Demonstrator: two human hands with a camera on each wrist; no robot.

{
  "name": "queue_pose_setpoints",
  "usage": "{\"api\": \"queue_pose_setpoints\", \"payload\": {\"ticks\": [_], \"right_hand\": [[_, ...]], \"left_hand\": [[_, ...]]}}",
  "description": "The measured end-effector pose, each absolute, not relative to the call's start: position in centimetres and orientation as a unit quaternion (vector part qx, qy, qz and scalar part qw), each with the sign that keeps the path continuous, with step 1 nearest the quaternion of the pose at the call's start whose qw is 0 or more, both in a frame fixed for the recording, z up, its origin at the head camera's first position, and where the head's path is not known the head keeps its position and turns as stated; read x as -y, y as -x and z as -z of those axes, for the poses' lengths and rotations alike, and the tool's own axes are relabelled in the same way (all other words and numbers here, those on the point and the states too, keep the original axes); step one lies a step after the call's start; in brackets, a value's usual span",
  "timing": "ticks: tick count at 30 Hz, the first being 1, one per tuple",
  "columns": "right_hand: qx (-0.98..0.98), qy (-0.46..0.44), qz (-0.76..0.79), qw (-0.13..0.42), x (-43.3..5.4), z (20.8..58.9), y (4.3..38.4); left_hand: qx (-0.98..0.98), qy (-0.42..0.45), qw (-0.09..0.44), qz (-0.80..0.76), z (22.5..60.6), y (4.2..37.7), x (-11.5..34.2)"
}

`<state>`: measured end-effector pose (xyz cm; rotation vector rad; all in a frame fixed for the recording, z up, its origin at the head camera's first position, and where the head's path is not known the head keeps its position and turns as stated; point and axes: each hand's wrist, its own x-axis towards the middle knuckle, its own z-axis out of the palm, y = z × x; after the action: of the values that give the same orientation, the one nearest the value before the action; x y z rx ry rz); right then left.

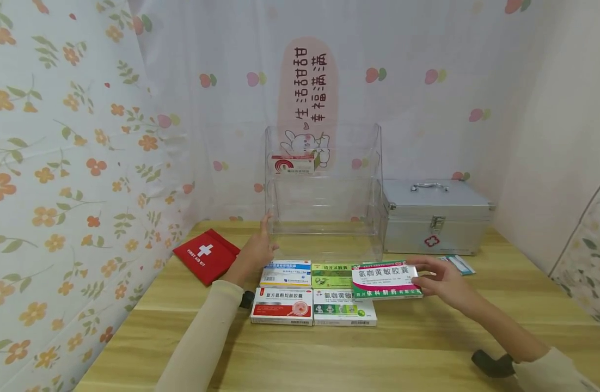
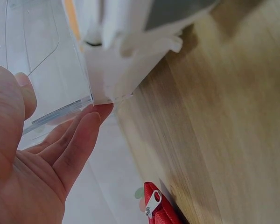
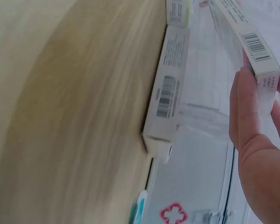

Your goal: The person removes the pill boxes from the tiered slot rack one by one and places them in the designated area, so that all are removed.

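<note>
My right hand (image 1: 444, 283) pinches the right end of a green, white and magenta medicine box (image 1: 385, 280), raised above the other boxes. In the right wrist view the box's barcoded edge (image 3: 254, 46) shows between thumb and fingers. My left hand (image 1: 258, 247) is at the lower left side of a clear tiered display rack (image 1: 324, 233). Its fingers are extended and touch the rack's edge in the left wrist view, with the thumb apart. A red-and-white medicine box (image 1: 292, 159) stands on an upper tier of the rack.
On the wooden table lie a blue-and-white box (image 1: 286, 272), a green box (image 1: 331, 272), a red-and-white box (image 1: 282, 306) and a white-and-green box (image 1: 344, 313). A red first aid pouch (image 1: 207, 256) lies left; a silver case (image 1: 434, 218) stands right.
</note>
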<state>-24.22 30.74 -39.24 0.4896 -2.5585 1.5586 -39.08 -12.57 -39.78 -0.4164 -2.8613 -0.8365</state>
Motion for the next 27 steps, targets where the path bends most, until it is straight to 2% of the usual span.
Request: {"api": "queue_pose_setpoints", "payload": {"ticks": [27], "right_hand": [[0.851,-0.11,-0.513,-0.002,-35.1,40.4,22.3]], "left_hand": [[0.946,0.144,0.073,0.282,40.1,39.2,12.8]]}}
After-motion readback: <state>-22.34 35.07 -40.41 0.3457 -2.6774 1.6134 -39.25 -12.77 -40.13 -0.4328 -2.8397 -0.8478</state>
